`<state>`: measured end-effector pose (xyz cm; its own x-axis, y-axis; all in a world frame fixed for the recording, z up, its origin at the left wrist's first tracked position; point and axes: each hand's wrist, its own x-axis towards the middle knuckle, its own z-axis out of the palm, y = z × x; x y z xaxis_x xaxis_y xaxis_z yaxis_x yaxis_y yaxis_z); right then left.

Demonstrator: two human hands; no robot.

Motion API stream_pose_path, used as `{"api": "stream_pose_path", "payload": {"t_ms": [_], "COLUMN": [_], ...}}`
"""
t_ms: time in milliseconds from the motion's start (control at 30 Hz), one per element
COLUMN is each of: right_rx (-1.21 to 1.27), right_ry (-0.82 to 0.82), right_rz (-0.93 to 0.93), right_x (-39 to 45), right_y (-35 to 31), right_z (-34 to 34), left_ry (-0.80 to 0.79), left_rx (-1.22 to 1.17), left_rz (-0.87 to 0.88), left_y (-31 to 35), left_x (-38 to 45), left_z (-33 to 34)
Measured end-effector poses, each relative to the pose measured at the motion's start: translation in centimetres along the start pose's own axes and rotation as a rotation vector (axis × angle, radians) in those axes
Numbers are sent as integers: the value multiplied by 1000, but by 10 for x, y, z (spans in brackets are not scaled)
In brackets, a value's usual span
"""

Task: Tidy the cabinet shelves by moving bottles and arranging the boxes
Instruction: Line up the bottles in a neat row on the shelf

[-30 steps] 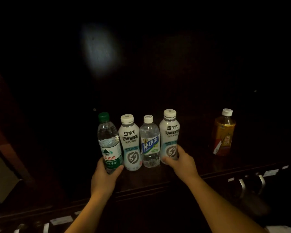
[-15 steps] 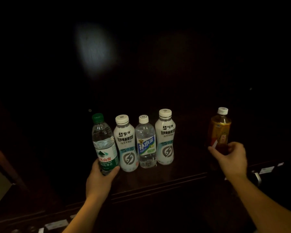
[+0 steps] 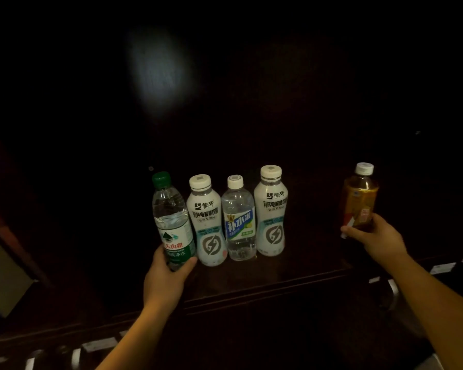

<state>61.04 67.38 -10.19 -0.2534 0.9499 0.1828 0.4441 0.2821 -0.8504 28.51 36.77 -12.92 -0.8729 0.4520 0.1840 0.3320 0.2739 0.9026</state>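
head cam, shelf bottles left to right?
green-cap water bottle (left hand on it) → white drink bottle → clear blue-label bottle → second white drink bottle → gap → amber tea bottle (right hand on it)

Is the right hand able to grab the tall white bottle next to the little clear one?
Probably not right now: the right hand is already holding the tea bottle. The white bottle stands free with open shelf beside it, so it could once that hand is empty.

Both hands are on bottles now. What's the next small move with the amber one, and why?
Probably slide the amber bottle, gripped by the right hand, leftward beside the rightmost white bottle. It stands apart from the row, which the left hand steadies at the green-capped bottle.
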Motion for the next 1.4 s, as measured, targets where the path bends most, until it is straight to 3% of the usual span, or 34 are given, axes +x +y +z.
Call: {"api": "stream_pose_path", "payload": {"t_ms": [333, 900, 1167, 1400], "right_rx": [83, 88, 77, 18], "right_ry": [-136, -167, -178, -33], "right_rz": [-26, -77, -18, 92], "right_x": [-23, -51, -61, -93], "right_y": [-25, -51, -56, -75], "right_z": [34, 71, 74, 71], "left_ry": [0, -24, -65, -110], "left_rx": [39, 31, 28, 53], "left_rz": [0, 6, -22, -99], "left_y": [-3, -1, 7, 8], "left_x": [2, 3, -2, -31], "left_z": [1, -1, -5, -34]}}
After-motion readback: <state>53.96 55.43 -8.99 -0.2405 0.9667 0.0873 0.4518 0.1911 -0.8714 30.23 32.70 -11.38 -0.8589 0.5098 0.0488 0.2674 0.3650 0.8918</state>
